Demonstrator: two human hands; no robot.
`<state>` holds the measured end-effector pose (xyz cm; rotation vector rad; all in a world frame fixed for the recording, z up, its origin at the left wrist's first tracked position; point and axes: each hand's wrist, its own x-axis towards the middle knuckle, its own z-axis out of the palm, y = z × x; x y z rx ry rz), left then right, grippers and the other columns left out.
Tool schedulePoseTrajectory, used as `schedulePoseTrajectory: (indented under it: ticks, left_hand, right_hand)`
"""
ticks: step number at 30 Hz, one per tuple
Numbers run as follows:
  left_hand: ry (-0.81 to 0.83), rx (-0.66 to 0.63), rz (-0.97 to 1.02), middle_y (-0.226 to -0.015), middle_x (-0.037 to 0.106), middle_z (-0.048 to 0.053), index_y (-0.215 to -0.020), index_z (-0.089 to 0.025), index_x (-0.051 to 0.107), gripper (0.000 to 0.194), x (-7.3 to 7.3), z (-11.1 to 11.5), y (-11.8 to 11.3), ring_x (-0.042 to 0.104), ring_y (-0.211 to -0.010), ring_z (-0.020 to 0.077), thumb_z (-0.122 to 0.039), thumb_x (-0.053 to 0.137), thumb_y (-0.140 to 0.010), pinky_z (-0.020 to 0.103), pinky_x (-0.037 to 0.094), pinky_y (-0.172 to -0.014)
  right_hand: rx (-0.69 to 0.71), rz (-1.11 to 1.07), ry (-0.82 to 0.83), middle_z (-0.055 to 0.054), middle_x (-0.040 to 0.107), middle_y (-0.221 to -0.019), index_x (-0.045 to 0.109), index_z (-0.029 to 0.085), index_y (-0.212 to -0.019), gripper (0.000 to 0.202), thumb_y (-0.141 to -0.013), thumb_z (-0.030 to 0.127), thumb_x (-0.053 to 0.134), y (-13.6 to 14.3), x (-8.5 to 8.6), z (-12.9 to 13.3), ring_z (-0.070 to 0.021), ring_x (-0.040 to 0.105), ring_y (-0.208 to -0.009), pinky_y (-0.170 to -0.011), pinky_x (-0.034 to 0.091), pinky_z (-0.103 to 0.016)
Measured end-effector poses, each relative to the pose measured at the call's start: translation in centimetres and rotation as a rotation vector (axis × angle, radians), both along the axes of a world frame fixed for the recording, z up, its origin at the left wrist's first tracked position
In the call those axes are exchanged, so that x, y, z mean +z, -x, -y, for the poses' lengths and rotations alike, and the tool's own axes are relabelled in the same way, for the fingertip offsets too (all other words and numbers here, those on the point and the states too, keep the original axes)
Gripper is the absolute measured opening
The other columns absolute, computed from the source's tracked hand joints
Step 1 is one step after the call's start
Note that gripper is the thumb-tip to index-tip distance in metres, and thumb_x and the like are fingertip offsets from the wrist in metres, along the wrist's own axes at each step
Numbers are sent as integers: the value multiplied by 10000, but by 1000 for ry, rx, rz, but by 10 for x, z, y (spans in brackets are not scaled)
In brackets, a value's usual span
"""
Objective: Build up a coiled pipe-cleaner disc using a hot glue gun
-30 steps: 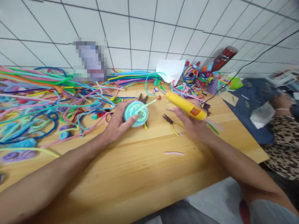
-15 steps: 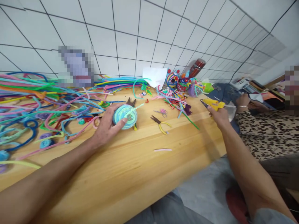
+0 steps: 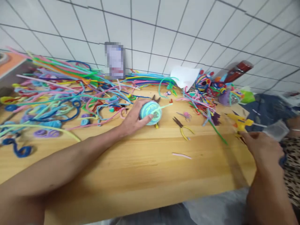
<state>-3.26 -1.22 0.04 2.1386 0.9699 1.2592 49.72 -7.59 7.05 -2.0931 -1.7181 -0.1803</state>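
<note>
My left hand is wrapped round a round blue-green coiled piece, thumb on its face, above the wooden table. A pale green strand sticks out of the piece to the right. At the table's right end my right hand is closed at the lower part of a yellow glue gun. The gun's nozzle points left. Between the hands lie yellow-handled pliers, small scissors and a short pink strip.
Many coloured pipe cleaners cover the table's left and back. Along the wall stand a phone-like object, white paper, decorated balls and a red bottle. A person in leopard print is at the right.
The view has turned left, so the table's things appear further right. My right hand has turned, and the glue gun sits lower in view. My left hand still holds the coiled piece.
</note>
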Motion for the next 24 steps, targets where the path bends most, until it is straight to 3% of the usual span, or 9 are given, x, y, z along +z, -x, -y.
schedulePoseTrajectory:
  ticks: [2,3,5,6,8,11,14,17,24]
  left_hand:
    - [-9,2,12,-1494,603,168,-1476,-201,497,562,0,-1,-1,586,-1393,312,-487,649,-1016,515,485,-1210]
    - [-7,7,17,-1484,607,164,-1471,-207,501,557,0,-1,-1,588,-1386,311,-476,657,-1009,513,489,-1204]
    - [0,10,24,-1473,612,158,-1464,-213,506,556,1,-1,-2,589,-1379,312,-454,674,-992,513,492,-1198]
    - [3,8,26,-1472,613,158,-1462,-214,508,557,2,0,-3,588,-1380,314,-445,680,-985,514,492,-1199]
    - [3,-2,30,-1465,617,159,-1456,-213,515,554,2,1,-4,591,-1376,315,-438,686,-980,513,494,-1196]
    - [-13,-11,45,-1453,624,160,-1451,-211,524,543,1,0,-4,600,-1370,314,-428,689,-981,516,499,-1192]
    - [-43,-14,68,-1438,637,153,-1446,-224,524,552,-2,-4,-6,611,-1358,312,-427,704,-966,522,514,-1177]
    - [-51,-26,63,-1441,642,149,-1453,-231,514,565,-3,-7,-6,612,-1360,313,-428,706,-959,531,512,-1182]
    - [-44,-27,50,-1450,644,146,-1457,-229,513,610,-2,-8,-8,614,-1365,320,-383,742,-913,525,505,-1190]
  right_hand:
    - [-82,98,-110,-54,575,-625,643,314,-691,360,-936,578,657,37,11,8,-370,708,-725,-686,522,-554]
    - [-4,110,-146,-61,677,-751,718,318,-851,262,-980,529,632,63,15,11,-345,725,-755,-710,547,-540]
    - [283,149,-346,-68,778,-946,744,309,-1075,167,-996,438,674,122,21,10,-316,762,-840,-764,584,-500]
    - [437,191,-363,-80,797,-1066,719,311,-1203,194,-1019,355,673,154,23,6,-313,774,-973,-869,593,-494]
    - [790,273,-494,-58,803,-1133,678,315,-1275,306,-982,244,737,211,23,-6,-272,772,-1044,-923,594,-447]
    - [987,268,-536,-55,781,-1219,652,312,-1285,300,-1005,213,693,271,13,-31,-259,733,-1142,-991,562,-457]
    - [1037,231,-521,-65,789,-1202,667,298,-1267,264,-1023,197,658,294,-4,-53,-254,718,-1136,-996,528,-453]
    - [1029,167,-491,-43,808,-1111,701,286,-1207,230,-1015,165,661,295,-17,-65,-227,731,-1026,-922,520,-411]
    - [1039,78,-491,-28,805,-990,709,268,-1115,240,-970,83,660,291,-23,-66,-206,744,-915,-823,546,-363]
